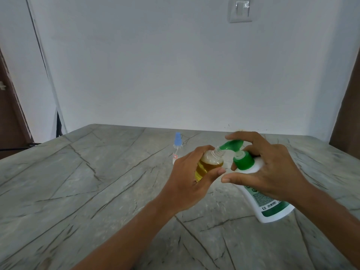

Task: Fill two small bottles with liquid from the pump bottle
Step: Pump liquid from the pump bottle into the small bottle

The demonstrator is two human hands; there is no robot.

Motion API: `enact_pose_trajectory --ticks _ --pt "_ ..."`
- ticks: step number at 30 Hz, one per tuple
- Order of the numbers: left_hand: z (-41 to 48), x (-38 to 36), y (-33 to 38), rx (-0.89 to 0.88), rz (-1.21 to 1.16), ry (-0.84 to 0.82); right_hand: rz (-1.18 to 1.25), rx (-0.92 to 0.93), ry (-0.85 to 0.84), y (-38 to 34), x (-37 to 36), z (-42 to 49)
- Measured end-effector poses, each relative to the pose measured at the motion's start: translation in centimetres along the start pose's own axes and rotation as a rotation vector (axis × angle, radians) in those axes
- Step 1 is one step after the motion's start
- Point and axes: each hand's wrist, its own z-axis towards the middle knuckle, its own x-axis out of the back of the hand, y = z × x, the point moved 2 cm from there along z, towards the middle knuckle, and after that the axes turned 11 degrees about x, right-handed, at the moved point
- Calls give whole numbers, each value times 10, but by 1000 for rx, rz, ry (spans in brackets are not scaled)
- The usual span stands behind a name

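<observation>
Above the table (78,182), the left forearm (136,230) and right forearm (335,221) are bare and slim. The left hand (187,182) and right hand (272,170) are bare too, with short nails.

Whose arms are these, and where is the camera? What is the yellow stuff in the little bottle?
The camera sits on a person's head and looks down, so both arms are that person's own. There is only this one picture. The left hand holds a small clear bottle, open at the top and partly full of yellow liquid with foam on it. The right hand grips a big white pump bottle. One finger lies on its green pump head, whose spout points into the small bottle's mouth. Further back on the grey stone table stands a second small bottle with a blue spray cap. Behind is a white wall.
</observation>
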Motion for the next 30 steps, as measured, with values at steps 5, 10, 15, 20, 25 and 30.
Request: enact_pose_trajectory --ticks 5,10,15,20,25,30 --pt "0 -1 -1 0 -8 -3 -12 7 -4 2 0 0" --pt "-1 -1 2 -15 -29 17 -1 8 20 2 2 0" --pt "-3 -3 0 -8 -24 13 20 15 30 3 3 0" --pt "-4 -5 1 6 -40 4 28 -15 18 4 2 0" --pt "-1 -4 0 2 -46 28 6 -1 10 3 0 -1" --pt "-1 -4 -1 11 -48 19 4 -3 -6 3 0 -1"
